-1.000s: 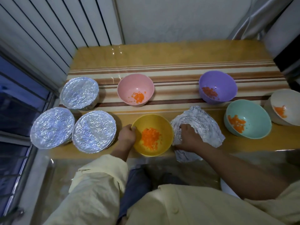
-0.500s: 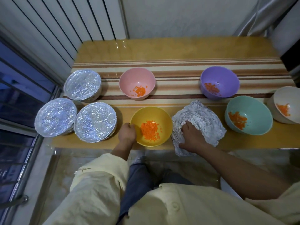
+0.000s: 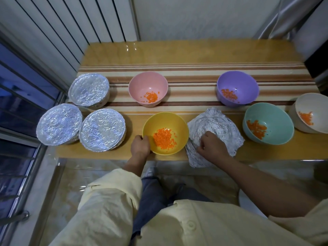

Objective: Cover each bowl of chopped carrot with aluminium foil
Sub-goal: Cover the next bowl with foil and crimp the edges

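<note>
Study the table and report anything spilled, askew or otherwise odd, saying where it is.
Only the foil sheet stands out: it lies crumpled right of the yellow bowl, gripped by the right hand, its near corner hanging over the table edge. No carrot shows outside the bowls.

surface (image 3: 177, 52): glossy yellow wood | striped runner (image 3: 191, 77): lay across it, cream and brown bands | barred window (image 3: 16, 103): left | ribbed white panel (image 3: 62, 23): behind | grey curtain (image 3: 284, 15): far right | marbled floor (image 3: 53, 183): below
</note>
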`<state>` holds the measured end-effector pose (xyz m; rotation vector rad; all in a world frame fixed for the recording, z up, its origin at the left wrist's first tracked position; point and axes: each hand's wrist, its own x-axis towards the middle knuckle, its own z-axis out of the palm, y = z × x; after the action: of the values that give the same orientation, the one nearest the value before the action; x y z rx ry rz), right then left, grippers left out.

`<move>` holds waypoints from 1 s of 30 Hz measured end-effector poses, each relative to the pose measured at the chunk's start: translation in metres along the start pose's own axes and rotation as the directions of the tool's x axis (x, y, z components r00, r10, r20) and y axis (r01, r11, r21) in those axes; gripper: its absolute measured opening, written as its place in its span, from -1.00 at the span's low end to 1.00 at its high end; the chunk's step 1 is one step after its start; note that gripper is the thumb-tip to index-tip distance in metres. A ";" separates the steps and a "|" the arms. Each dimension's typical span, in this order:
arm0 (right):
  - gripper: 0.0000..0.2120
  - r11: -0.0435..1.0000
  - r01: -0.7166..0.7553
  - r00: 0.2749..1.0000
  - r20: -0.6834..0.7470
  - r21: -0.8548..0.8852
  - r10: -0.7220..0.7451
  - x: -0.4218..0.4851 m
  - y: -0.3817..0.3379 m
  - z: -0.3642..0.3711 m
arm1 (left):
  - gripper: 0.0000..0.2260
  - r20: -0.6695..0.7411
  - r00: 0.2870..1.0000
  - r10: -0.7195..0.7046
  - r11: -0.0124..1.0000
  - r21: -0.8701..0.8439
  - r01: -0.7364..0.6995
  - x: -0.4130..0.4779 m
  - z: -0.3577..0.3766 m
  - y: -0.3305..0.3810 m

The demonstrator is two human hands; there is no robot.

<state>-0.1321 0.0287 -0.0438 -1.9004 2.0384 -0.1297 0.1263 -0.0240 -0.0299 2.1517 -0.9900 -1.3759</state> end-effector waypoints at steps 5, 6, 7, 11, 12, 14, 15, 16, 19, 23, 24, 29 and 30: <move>-0.86 0.931 -0.033 0.929 -0.331 0.364 0.162 0.012 -0.008 -0.034 | -0.71 0.032 0.999 0.001 1.000 0.015 -0.002 -0.002 0.000 0.001; -0.88 0.923 0.032 0.918 -0.376 0.382 0.124 0.015 -0.013 -0.042 | -0.69 0.057 0.998 -0.001 1.000 0.000 0.001 0.002 0.001 -0.003; -0.89 0.916 0.111 0.909 -0.411 0.386 0.063 0.017 -0.019 -0.049 | -0.69 0.079 0.997 -0.005 1.000 -0.003 0.006 0.006 0.002 -0.006; -0.93 0.837 0.462 0.848 -0.420 0.291 -0.322 0.015 -0.049 -0.064 | -0.68 0.141 0.990 0.021 1.000 -0.020 -0.018 -0.015 0.000 0.001; -0.94 0.805 0.538 0.817 -0.388 0.250 -0.426 0.013 -0.056 -0.063 | -0.51 0.126 0.991 0.034 0.998 -0.052 -0.028 -0.018 0.000 0.002; -0.94 0.736 0.661 0.736 -0.319 0.146 -0.597 0.006 -0.066 -0.056 | -0.17 0.022 0.998 0.063 0.986 -0.153 -0.058 -0.018 -0.002 0.001; -0.93 0.703 0.705 0.696 -0.283 0.097 -0.660 0.002 -0.070 -0.051 | -0.12 -0.029 0.997 0.067 0.972 -0.225 -0.071 -0.015 -0.004 -0.001; -0.93 0.667 0.743 0.657 -0.253 0.057 -0.711 -0.002 -0.072 -0.046 | -0.13 -0.071 0.996 0.060 0.952 -0.296 -0.079 -0.013 -0.006 -0.004; -0.92 0.598 0.801 0.592 -0.183 0.026 -0.785 -0.010 -0.075 -0.035 | -0.17 -0.069 0.998 -0.006 0.914 -0.406 -0.022 -0.015 -0.013 -0.002; -0.90 0.591 0.803 0.596 -0.104 0.075 -0.796 -0.014 -0.070 -0.028 | -0.62 -0.085 0.991 0.105 0.971 -0.207 -0.120 -0.034 -0.018 -0.001; -0.91 0.598 0.795 0.606 -0.090 0.101 -0.790 -0.014 -0.067 -0.028 | -0.71 -0.092 0.986 0.138 0.973 -0.171 -0.152 -0.032 -0.017 -0.006; -0.73 0.832 0.506 0.858 -0.233 0.227 -0.458 -0.004 -0.049 -0.026 | -0.83 -0.074 0.987 0.145 0.974 -0.163 -0.156 -0.025 -0.015 -0.018; -0.68 0.883 0.378 0.912 -0.274 0.279 -0.305 0.000 -0.048 -0.025 | -0.83 -0.071 0.989 0.132 0.975 -0.173 -0.143 -0.024 -0.015 -0.018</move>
<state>-0.0941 0.0199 -0.0059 -2.0780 1.6471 -0.7549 0.1396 0.0050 -0.0208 1.9441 -0.9372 -1.2768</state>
